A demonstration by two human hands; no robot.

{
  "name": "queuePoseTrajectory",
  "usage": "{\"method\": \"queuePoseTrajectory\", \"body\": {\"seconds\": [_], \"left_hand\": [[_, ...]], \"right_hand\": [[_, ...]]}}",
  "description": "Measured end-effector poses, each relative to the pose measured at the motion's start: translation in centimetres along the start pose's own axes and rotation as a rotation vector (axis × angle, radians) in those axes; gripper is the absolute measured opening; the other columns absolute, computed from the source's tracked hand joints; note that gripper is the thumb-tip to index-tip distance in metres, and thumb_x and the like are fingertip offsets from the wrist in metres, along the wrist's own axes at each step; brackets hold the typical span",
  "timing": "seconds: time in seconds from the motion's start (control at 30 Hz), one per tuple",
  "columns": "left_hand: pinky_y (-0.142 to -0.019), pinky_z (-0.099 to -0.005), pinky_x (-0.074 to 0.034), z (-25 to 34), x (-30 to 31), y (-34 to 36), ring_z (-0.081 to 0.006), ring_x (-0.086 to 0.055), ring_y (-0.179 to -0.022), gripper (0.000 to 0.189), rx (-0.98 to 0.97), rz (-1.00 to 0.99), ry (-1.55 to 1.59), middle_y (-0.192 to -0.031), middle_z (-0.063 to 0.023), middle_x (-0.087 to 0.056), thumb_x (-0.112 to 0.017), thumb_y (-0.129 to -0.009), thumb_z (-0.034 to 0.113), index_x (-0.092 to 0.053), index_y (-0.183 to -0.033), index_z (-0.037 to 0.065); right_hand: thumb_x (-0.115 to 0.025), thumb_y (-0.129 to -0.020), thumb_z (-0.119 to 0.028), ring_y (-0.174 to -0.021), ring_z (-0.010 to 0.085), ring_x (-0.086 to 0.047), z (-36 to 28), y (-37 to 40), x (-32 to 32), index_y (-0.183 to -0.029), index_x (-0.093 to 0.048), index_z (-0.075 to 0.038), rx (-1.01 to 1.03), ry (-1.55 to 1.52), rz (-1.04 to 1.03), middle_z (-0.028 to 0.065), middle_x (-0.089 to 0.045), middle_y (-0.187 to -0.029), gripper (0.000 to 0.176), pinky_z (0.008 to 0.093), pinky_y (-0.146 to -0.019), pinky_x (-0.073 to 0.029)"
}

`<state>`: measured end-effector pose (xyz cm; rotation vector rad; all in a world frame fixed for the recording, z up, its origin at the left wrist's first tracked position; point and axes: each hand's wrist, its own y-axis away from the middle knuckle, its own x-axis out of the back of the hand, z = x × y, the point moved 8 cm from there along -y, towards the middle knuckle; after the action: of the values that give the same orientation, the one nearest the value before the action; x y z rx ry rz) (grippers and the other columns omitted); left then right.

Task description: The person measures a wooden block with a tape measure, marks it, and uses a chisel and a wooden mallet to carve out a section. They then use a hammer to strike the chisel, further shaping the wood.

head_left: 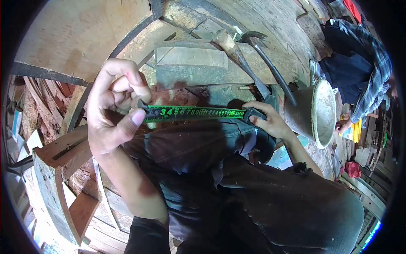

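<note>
Left hand [112, 114] raised, thumb and curled fingers pinched on the end of the green tape blade [194, 113]. Blade pulled out level across to the right hand [270, 122], whose fingers are closed around the dark tape case [253, 113]. Tape sits just above the person's dark trousers [190, 144]. Behind it, a wooden board [190, 57] lies flat, with a wood-handled hammer [237, 55] and 1 black-handled claw tool [270, 67] leaning near a metal bucket [315, 112]. Another person's plaid sleeve [372, 63] at the upper right, well apart.
</note>
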<state>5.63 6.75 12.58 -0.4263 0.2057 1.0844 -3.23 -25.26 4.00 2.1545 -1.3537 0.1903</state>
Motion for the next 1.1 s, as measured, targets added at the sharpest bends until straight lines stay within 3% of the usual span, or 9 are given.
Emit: {"method": "queuePoseTrajectory", "body": {"seconds": [0.13, 0.17, 0.2, 0.27, 0.4, 0.67, 0.77, 0.93, 1.1], "left_hand": [[-0.065, -0.0205, -0.034, 0.0, -1.3, 0.1, -0.0086, -0.045, -0.072, 0.050, -0.011, -0.181, 0.002, -0.086, -0.0052, -0.053, -0.066, -0.064, -0.005, -0.046, -0.110, -0.003], [-0.068, -0.0216, -0.037, -0.1, -1.6, 0.3, -0.0094, -0.049, -0.077, 0.050, 0.090, -0.194, 0.072, -0.089, -0.0045, -0.055, -0.065, -0.062, -0.013, -0.051, -0.109, -0.002], [-0.068, -0.0216, -0.037, 0.5, -1.9, 0.1, -0.0094, -0.049, -0.077, 0.050, 0.089, -0.194, 0.072, -0.089, -0.0045, -0.055, -0.065, -0.062, -0.013, -0.051, -0.109, -0.002], [-0.074, -0.0236, -0.041, 0.3, -3.1, 0.1, -0.0108, -0.053, -0.085, 0.051, 0.194, -0.315, -0.276, -0.096, -0.0036, -0.058, -0.066, -0.064, -0.017, -0.055, -0.110, 0.000], [-0.083, -0.0269, -0.044, 0.0, -3.6, 0.5, -0.0136, -0.056, -0.094, 0.050, 0.189, -0.406, -0.239, -0.103, -0.0040, -0.059, -0.074, -0.067, -0.013, -0.057, -0.112, 0.001], [-0.085, -0.0280, -0.044, 0.0, -2.9, 0.8, -0.0138, -0.056, -0.096, 0.052, 0.192, -0.412, -0.253, -0.103, -0.0048, -0.060, -0.074, -0.065, -0.012, -0.057, -0.112, 0.001], [-0.078, -0.0241, -0.042, -0.1, -1.9, 1.2, -0.0110, -0.055, -0.091, 0.054, 0.186, -0.324, -0.173, -0.100, -0.0043, -0.059, -0.074, -0.059, -0.010, -0.057, -0.109, 0.000], [-0.065, -0.0204, -0.034, -0.2, -0.7, 1.7, -0.0066, -0.050, -0.083, 0.053, 0.187, -0.243, -0.062, -0.096, -0.0037, -0.058, -0.073, -0.054, -0.007, -0.057, -0.104, -0.001], [-0.066, -0.0216, -0.037, 0.1, -1.3, 1.8, -0.0081, -0.052, -0.084, 0.054, 0.232, -0.259, -0.119, -0.096, -0.0039, -0.058, -0.073, -0.053, -0.009, -0.058, -0.104, 0.000]], "right_hand": [[-0.064, -0.089, -0.021, -0.109, 0.0191, -0.056, 0.2, 0.2, 0.0, -0.119, -0.059, 0.000, 0.000, 0.000, 0.009, 0.0097, -0.062, -0.112, 0.037, 0.0329, -0.099, -0.040], [-0.064, -0.089, -0.020, -0.108, 0.0190, -0.056, 0.1, 0.2, 0.0, -0.119, -0.059, 0.000, 0.006, 0.002, 0.006, 0.0097, -0.062, -0.111, 0.036, 0.0327, -0.099, -0.041], [-0.064, -0.089, -0.020, -0.108, 0.0190, -0.056, 0.0, 0.2, -0.1, -0.119, -0.059, 0.000, 0.007, 0.003, 0.006, 0.0097, -0.062, -0.111, 0.036, 0.0327, -0.099, -0.041], [-0.063, -0.089, -0.018, -0.106, 0.0189, -0.056, -0.5, 0.2, -0.1, -0.119, -0.058, 0.000, 0.045, 0.028, 0.018, 0.0096, -0.061, -0.109, 0.036, 0.0327, -0.098, -0.041], [-0.062, -0.088, -0.016, -0.105, 0.0192, -0.056, -1.0, 0.1, -0.3, -0.120, -0.057, 0.000, 0.061, 0.024, 0.017, 0.0099, -0.060, -0.108, 0.036, 0.0328, -0.097, -0.041], [-0.062, -0.086, -0.034, -0.099, 0.0231, -0.056, -2.1, 0.0, -0.4, -0.115, -0.056, 0.001, 0.103, 0.090, 0.031, 0.0116, -0.058, -0.103, 0.046, 0.0354, -0.092, -0.042], [-0.063, -0.084, -0.040, -0.096, 0.0252, -0.056, -3.2, -0.1, -0.5, -0.115, -0.055, 0.001, 0.138, 0.133, 0.008, 0.0125, -0.056, -0.101, 0.052, 0.0362, -0.089, -0.043], [-0.063, -0.081, -0.038, -0.095, 0.0270, -0.056, -4.6, -0.1, -0.5, -0.114, -0.054, 0.002, 0.203, 0.169, 0.029, 0.0134, -0.056, -0.101, 0.053, 0.0366, -0.088, -0.042], [-0.063, -0.078, -0.034, -0.096, 0.0272, -0.056, -4.6, -0.1, -0.3, -0.112, -0.055, 0.002, 0.217, 0.165, 0.096, 0.0135, -0.056, -0.102, 0.050, 0.0371, -0.089, -0.042]]}}
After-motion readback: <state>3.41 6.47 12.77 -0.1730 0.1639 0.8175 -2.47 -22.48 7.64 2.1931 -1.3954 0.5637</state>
